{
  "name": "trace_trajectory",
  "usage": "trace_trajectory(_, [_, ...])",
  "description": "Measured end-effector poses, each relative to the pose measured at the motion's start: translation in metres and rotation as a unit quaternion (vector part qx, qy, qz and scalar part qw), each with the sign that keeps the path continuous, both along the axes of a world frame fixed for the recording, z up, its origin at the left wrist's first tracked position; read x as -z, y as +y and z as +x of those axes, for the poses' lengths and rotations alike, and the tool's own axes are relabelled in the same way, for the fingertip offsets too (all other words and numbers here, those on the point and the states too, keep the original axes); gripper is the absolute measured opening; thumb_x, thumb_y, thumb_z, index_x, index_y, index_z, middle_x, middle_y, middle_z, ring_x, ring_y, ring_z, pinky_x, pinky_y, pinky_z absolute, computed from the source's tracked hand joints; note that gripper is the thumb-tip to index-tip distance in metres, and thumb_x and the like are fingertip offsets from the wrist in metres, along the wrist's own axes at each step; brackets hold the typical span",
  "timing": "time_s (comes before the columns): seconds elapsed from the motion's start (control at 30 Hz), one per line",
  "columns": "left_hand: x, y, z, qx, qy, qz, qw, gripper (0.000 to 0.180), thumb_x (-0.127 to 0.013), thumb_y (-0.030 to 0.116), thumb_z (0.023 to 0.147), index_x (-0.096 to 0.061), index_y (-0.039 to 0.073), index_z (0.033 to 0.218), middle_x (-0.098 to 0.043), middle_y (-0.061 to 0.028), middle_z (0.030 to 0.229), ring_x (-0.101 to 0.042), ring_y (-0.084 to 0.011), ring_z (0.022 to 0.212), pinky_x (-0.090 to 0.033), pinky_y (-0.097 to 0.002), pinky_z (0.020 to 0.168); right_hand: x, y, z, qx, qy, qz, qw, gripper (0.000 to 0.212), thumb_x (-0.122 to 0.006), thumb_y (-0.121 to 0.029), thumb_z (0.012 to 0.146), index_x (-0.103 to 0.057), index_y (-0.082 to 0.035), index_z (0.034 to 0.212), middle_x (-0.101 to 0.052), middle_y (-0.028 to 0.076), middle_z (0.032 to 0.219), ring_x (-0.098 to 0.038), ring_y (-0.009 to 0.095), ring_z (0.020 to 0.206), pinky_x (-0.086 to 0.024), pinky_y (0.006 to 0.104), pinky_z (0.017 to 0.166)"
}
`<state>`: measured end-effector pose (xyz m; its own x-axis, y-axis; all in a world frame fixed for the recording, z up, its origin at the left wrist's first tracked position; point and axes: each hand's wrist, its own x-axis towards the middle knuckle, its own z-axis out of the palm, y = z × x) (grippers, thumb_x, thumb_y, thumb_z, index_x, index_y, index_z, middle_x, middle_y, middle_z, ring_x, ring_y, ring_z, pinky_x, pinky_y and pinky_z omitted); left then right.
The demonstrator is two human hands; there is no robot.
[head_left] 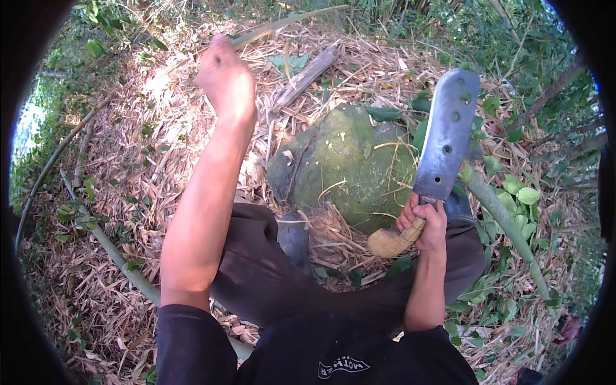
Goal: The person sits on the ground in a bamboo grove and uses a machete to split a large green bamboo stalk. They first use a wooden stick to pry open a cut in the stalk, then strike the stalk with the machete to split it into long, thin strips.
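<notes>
Left hand: the left hand (224, 74), upper left of the frame, is blurred, its fingers curled closed around a strip.
Strip: the pale strip (289, 24) runs from the fist toward the top centre, curving slightly, its far end thin.
Right hand: the right hand (427, 223), right of centre, is closed around the handle of a knife.
Knife: the knife (450, 131) points to the upper right, its broad grey blade pierced by a row of round holes; the wooden handle (401, 239) ends in a rounded knob at lower left.
Stone: a mossy stone (359, 160) fills the centre, between the knees.
Legs: dark trousers (269, 276) spread to either side; a grey boot (294, 242) stands at the stone's lower left.
Stems: one green stem (504, 215) slants down at the right, another (119, 258) at lower left.
Log: a short grey log (309, 74) lies above the stone.
Ground: dry chips (147, 154) cover the left; green leaves (513, 192) crowd the right.
</notes>
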<state>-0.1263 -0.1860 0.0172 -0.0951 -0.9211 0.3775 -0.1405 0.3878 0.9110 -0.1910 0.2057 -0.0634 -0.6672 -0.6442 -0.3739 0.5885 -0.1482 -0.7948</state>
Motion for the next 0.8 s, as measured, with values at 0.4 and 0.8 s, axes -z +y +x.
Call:
trace_trajectory(0.4, [-0.035,0.017,0.037,-0.042,0.190,0.217,0.956,0.033,-0.055,0.033,0.104,-0.064,0.004,0.091,-0.049,-0.0003,0.075,-0.042,-0.0118,0.067,-0.035,-0.0308,0.065,0.087,0.048,-0.055,-0.233,0.317,0.455,0.799,0.028,-0.069,-0.021,0.077,-0.069,0.006,0.083,-0.064,0.012,0.063,-0.060,0.018,0.053,-0.050,0.0353,0.056])
trace_trajectory(0.8, [-0.033,0.016,0.055,0.040,0.208,0.210,0.955,0.030,-0.060,0.032,0.103,-0.060,0.004,0.114,-0.065,-0.0069,0.100,-0.062,-0.0177,0.094,-0.046,-0.0364,0.087,0.101,0.070,-0.112,-0.025,0.226,0.459,0.859,0.022,-0.067,-0.019,0.082,-0.066,0.002,0.076,-0.064,0.009,0.062,-0.063,0.017,0.052,-0.050,0.0331,0.052])
